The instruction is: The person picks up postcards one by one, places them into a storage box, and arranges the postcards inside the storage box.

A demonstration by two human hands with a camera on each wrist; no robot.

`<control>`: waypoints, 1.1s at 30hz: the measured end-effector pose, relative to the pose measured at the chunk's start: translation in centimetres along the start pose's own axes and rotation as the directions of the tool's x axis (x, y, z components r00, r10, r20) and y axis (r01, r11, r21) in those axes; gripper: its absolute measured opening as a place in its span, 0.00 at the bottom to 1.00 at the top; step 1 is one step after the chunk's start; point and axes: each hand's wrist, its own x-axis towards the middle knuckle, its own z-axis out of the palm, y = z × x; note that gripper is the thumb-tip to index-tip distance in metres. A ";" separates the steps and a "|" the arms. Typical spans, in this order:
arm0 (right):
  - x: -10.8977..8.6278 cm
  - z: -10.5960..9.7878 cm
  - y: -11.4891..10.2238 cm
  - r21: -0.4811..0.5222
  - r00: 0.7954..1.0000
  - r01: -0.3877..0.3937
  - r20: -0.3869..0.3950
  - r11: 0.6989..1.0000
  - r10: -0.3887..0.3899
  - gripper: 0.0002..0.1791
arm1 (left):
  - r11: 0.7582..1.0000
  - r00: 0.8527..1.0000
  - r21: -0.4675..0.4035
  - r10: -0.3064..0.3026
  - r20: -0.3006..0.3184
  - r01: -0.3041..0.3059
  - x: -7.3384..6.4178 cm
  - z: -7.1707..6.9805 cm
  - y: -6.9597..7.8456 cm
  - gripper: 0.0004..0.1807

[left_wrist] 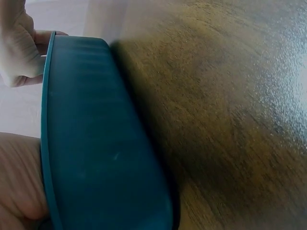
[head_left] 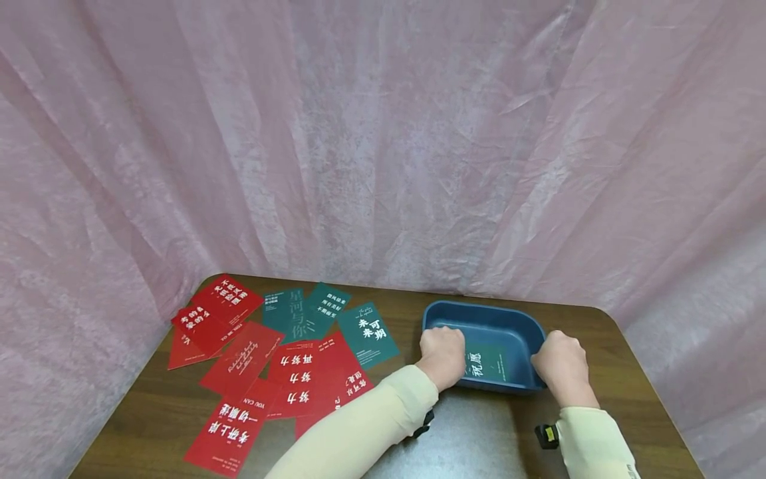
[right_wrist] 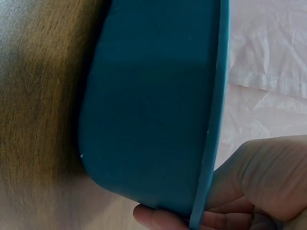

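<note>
A dark blue plastic bin (head_left: 479, 308) with rounded corners sits on the right half of the table. My left hand (head_left: 443, 356) grips its near left rim and covers that corner. At the opposite end, my right hand (head_left: 561, 364) holds the right rim. Curled fingers (right_wrist: 160, 218) show against the outer wall in the right wrist view, with the rest of the hand on the inner side of the rim. A green card (head_left: 493, 362) with white characters lies inside, partly hidden behind the left hand.
Several red cards (head_left: 230, 429) overlap across the table's left side. Several green cards (head_left: 368, 336) lie behind them, left of the bin. Brown wood-grain table (head_left: 622, 399) shows right of the right hand. A pink curtain (head_left: 383, 146) hangs along the back edge.
</note>
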 end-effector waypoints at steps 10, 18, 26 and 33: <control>0.2 -0.1 -0.2 -0.008 1.000 -0.005 0.002 1.000 0.005 0.13 | 1.000 0.997 -0.007 0.029 -0.065 -0.030 -0.4 0.0 -0.4 0.10; 0.0 -0.1 -0.2 0.002 1.000 -0.012 0.010 1.000 0.012 0.14 | 0.937 0.967 -0.295 0.121 -0.225 -0.186 -0.5 -1.4 -3.3 0.15; 0.1 -0.1 -0.2 0.002 1.000 -0.014 0.022 1.000 0.014 0.14 | 0.895 0.910 -0.400 0.018 -0.414 -0.200 1.1 -2.7 -9.2 0.09; 0.1 -0.1 -0.3 0.001 1.000 -0.019 0.016 1.000 0.019 0.15 | 0.880 0.931 -0.460 -0.063 -0.359 -0.118 2.4 -3.4 -14.5 0.16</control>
